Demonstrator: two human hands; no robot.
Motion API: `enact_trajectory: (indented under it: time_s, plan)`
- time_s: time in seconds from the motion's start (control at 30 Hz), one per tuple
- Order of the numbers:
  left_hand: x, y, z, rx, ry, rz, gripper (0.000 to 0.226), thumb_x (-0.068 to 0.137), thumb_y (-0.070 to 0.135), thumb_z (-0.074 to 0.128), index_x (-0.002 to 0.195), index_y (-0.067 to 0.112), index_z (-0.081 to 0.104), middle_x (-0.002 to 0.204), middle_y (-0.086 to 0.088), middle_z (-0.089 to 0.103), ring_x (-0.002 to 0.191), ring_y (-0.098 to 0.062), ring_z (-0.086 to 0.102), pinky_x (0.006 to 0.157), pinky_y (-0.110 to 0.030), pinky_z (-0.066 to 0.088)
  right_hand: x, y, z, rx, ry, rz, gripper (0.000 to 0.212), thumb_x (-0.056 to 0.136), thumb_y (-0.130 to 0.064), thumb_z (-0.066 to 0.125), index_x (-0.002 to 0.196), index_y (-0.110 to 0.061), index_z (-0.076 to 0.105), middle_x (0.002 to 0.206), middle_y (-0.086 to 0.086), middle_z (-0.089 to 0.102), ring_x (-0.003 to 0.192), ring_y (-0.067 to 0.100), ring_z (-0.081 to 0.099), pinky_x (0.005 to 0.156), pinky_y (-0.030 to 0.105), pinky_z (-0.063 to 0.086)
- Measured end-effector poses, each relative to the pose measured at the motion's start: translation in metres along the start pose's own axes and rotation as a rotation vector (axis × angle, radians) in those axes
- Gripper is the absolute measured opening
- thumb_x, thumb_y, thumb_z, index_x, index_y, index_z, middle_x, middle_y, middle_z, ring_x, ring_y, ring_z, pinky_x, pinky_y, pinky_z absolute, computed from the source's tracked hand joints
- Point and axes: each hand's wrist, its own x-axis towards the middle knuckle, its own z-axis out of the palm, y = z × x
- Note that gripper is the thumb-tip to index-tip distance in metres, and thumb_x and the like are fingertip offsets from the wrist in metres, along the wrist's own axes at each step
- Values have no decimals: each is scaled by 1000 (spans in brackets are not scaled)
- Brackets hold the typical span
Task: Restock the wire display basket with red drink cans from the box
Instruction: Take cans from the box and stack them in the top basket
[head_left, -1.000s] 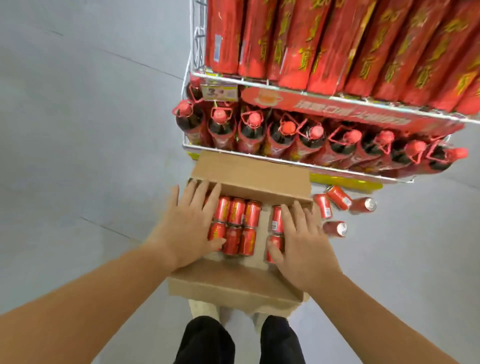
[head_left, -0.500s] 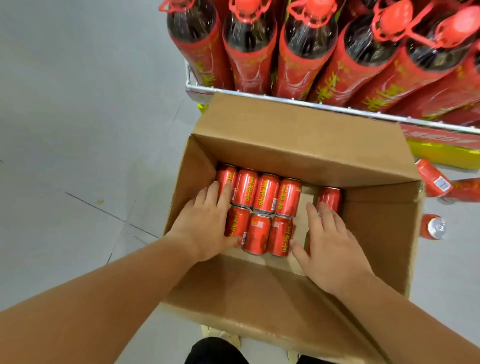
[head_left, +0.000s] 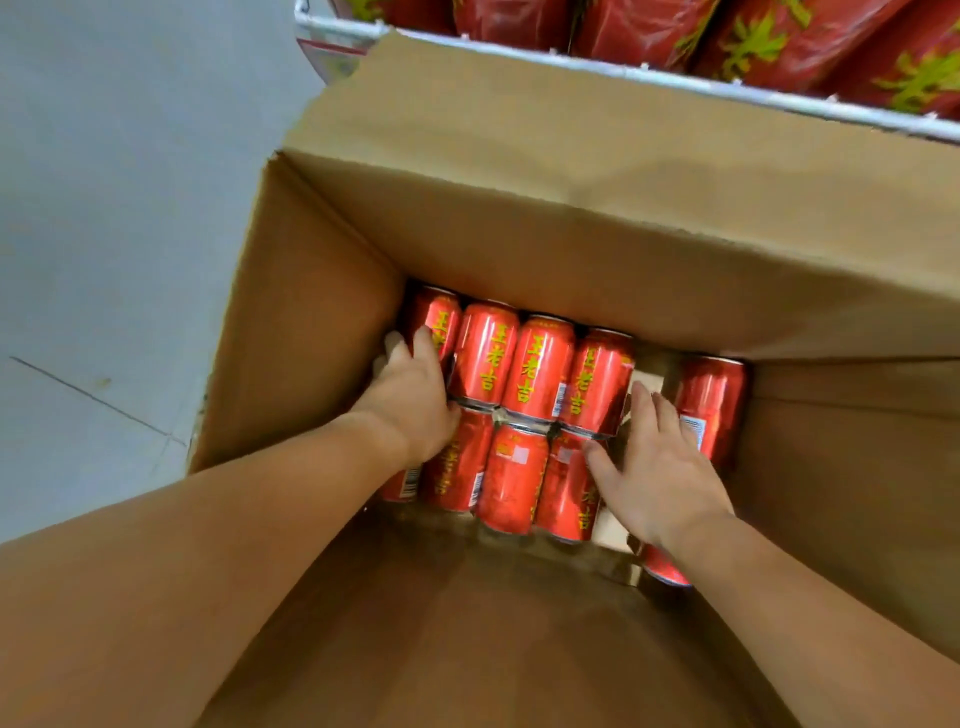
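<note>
A big open cardboard box (head_left: 311, 332) fills the view. On its bottom lie several red drink cans (head_left: 540, 374) with yellow characters, packed on their sides in two rows, and one more red can (head_left: 714, 395) lies apart at the right. My left hand (head_left: 410, 400) is down in the box at the left end of the pack, fingers curled over the leftmost can. My right hand (head_left: 660, 467) lies flat with fingers spread in the gap between the pack and the lone can, thumb on a near-row can. The wire basket rim (head_left: 675, 78) runs behind the box.
Large red bottles (head_left: 753, 36) with yellow print lie in the wire display just past the box's far flap (head_left: 571, 135). Grey tiled floor (head_left: 104, 260) lies to the left. The box's near flap (head_left: 467, 649) folds toward me under my forearms.
The view has dropped much closer to the box. Both hands have gone deeper inside, the left curling over the leftmost cans, the right sliding into the gap beside the pack.
</note>
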Motion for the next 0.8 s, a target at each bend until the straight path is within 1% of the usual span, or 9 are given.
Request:
enact_trajectory:
  time_s: [0.1, 0.17, 0.27, 0.37, 0.5, 0.6, 0.67, 0.73, 0.8]
  plan:
    - [7, 7, 4, -8, 122, -29, 70, 96, 24, 63, 151, 10, 21, 147, -17, 30, 136, -35, 41, 111, -43, 40, 15, -1, 2, 80, 5, 39, 83, 98, -57, 45, 160, -19, 4, 161, 9, 25, 147, 31, 30, 116, 45, 31]
    - [12, 12, 6, 41, 164, -51, 56, 100, 22, 58, 145, 6, 28, 143, -19, 35, 129, -35, 47, 105, -41, 44, 26, -3, 1, 173, 0, 75, 76, 98, -52, 50, 156, -19, 16, 152, 10, 38, 139, 31, 41, 109, 43, 38]
    - [23, 15, 8, 138, 172, -38, 52, 102, 20, 53, 144, -3, 30, 139, -25, 40, 123, -38, 52, 98, -42, 46, 46, -9, 0, 388, -7, 190, 54, 96, -49, 58, 134, -16, 41, 133, 12, 53, 121, 32, 53, 87, 34, 39]
    - [32, 14, 7, 176, 135, -67, 51, 102, 34, 55, 136, -1, 38, 136, -23, 44, 120, -35, 56, 100, -39, 46, 62, -10, -3, 465, -2, 286, 55, 90, -54, 64, 117, -11, 45, 117, 11, 57, 101, 29, 52, 79, 32, 36]
    - [40, 11, 7, -83, 96, -144, 52, 94, 38, 67, 127, 6, 43, 129, -19, 54, 118, -35, 58, 99, -42, 47, 66, -6, -3, 499, 35, 307, 60, 87, -53, 70, 118, -7, 49, 108, 7, 57, 95, 25, 51, 72, 32, 37]
    - [43, 15, 7, -242, 71, -207, 55, 92, 33, 71, 128, 6, 40, 131, -18, 56, 120, -35, 59, 99, -43, 47, 66, -5, -4, 519, 40, 308, 58, 86, -51, 72, 117, -8, 50, 106, 6, 58, 93, 24, 54, 60, 31, 37]
    - [43, 16, 6, -300, 74, -239, 55, 92, 31, 72, 130, 6, 41, 131, -17, 56, 119, -34, 59, 96, -41, 46, 67, -5, -6, 519, 41, 309, 58, 84, -52, 73, 115, -8, 51, 106, 6, 60, 92, 24, 58, 60, 31, 38]
    - [43, 14, 4, -320, 76, -247, 49, 91, 33, 73, 126, 8, 50, 125, -14, 60, 109, -32, 63, 87, -38, 48, 66, -3, -7, 527, 41, 305, 57, 84, -52, 74, 114, -8, 53, 104, 7, 62, 90, 24, 60, 61, 31, 41]
    - [42, 11, 2, -358, 71, -230, 33, 89, 33, 75, 112, 15, 61, 108, -7, 66, 85, -22, 63, 76, -32, 46, 63, -1, -8, 541, 50, 290, 54, 84, -50, 74, 113, -9, 55, 101, 7, 64, 85, 22, 61, 61, 30, 42]
